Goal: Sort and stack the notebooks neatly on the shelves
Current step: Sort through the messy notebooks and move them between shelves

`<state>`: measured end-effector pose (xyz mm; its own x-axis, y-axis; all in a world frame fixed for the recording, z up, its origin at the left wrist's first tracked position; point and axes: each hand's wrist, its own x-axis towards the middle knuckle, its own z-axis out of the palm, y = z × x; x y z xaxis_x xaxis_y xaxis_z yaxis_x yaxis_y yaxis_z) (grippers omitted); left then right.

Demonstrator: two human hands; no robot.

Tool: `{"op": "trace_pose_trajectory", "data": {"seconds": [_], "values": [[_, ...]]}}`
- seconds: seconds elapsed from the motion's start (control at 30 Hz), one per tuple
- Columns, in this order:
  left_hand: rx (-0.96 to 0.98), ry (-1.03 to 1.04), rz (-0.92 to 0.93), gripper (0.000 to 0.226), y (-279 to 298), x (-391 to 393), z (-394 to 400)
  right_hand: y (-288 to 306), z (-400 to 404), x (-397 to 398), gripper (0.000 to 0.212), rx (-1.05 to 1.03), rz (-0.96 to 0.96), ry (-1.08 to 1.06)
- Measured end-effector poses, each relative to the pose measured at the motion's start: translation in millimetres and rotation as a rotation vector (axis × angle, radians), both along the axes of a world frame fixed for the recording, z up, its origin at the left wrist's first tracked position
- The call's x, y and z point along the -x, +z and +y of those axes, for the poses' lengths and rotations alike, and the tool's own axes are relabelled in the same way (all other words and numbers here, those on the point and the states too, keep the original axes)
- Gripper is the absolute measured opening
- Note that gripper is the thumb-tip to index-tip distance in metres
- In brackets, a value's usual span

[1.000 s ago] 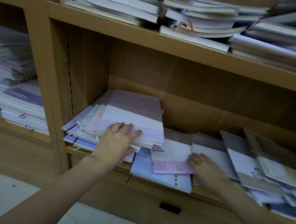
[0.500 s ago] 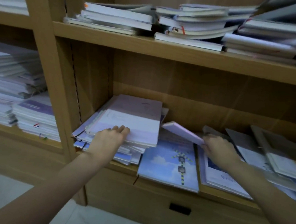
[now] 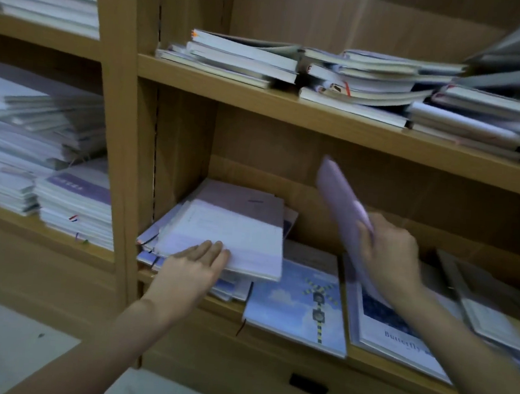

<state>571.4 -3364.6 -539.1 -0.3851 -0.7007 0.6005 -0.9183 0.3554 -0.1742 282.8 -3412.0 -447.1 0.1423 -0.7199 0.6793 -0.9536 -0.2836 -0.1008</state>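
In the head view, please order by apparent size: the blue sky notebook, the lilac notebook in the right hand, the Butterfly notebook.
1. blue sky notebook
2. Butterfly notebook, partly hidden by the right hand, so unsure
3. lilac notebook, tilted and blurred, so it may only look smallest

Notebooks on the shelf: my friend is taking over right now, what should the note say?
Left hand: open, flat on the pile of notebooks at the left end of the lower shelf.
Right hand: fingers grip a lilac notebook, raised and tilted in the air above the shelf.
Lying loose on the shelf: the blue sky notebook, the Butterfly notebook, more to the right.
Done: one pile started.
Left: put the lilac one down, probably on the pile, then sort the loose ones. The upper shelf stacks look untidy too.
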Motion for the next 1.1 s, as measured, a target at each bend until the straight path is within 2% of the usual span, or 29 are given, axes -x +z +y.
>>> {"op": "trace_pose_trajectory", "data": {"seconds": [0.07,0.13,0.2,0.23,0.3,0.33,0.4,0.47,0.5,0.63,0.7,0.77,0.93,1.07,1.1], "values": [[-0.019,0.042,0.042,0.082,-6.7,9.0,-2.0,-0.4,11.4,-39.0,0.020,0.026,0.103,0.047],[-0.047,0.117,0.104,0.096,-12.1,6.6,-1.1,-7.1,18.5,-81.3,0.026,-0.175,0.276,0.113],[-0.100,0.240,0.171,0.097,-16.7,-4.2,3.1,-12.1,21.0,-109.3,0.034,-0.428,0.405,0.333],[-0.128,0.287,0.230,0.093,-19.0,-12.4,4.4,-10.6,17.7,-113.9,0.036,-0.542,0.373,0.435],[-0.192,0.308,0.364,0.087,-22.3,-28.6,7.4,-7.9,0.1,-100.9,0.036,-0.663,0.088,0.495],[-0.220,0.298,0.406,0.084,-23.8,-35.2,8.6,-10.0,-11.8,-87.2,0.039,-0.716,-0.028,0.453],[-0.244,0.278,0.431,0.079,-27.8,-42.4,9.1,-22.7,-21.3,-65.4,0.060,-0.932,-0.194,0.331],[-0.264,0.247,0.486,0.074,-26.0,-41.2,9.6,-45.1,-25.4,-55.2,0.067,-1.111,-0.429,0.247],[-0.255,0.234,0.532,0.073,-21.9,-40.6,10.7,-58.1,-29.0,-52.2,0.066,-1.115,-0.527,0.220],[-0.349,0.215,0.840,0.062,-10.7,-46.8,11.2,-72.9,-29.2,-31.8,0.047,-1.158,-0.712,0.085],[-0.311,0.202,0.953,0.055,-7.6,-48.5,9.9,-61.7,-25.6,-21.5,0.045,-1.203,-0.985,0.040],[-0.300,0.208,1.029,0.050,-6.5,-44.8,7.9,-46.3,-26.7,-22.2,0.037,-1.140,-1.182,0.049],[-0.359,0.179,1.218,0.044,-1.7,-42.9,5.5,-20.1,-47.1,-69.0,0.030,-0.948,-1.182,0.063],[-0.523,0.144,1.603,0.026,12.4,-48.5,2.4,-16.1,-45.7,-93.9,0.034,-1.065,-1.090,0.189],[-0.579,0.134,1.675,0.023,16.1,-49.4,1.3,-21.1,-41.8,-96.2,0.044,-1.098,-1.059,0.201]]}}
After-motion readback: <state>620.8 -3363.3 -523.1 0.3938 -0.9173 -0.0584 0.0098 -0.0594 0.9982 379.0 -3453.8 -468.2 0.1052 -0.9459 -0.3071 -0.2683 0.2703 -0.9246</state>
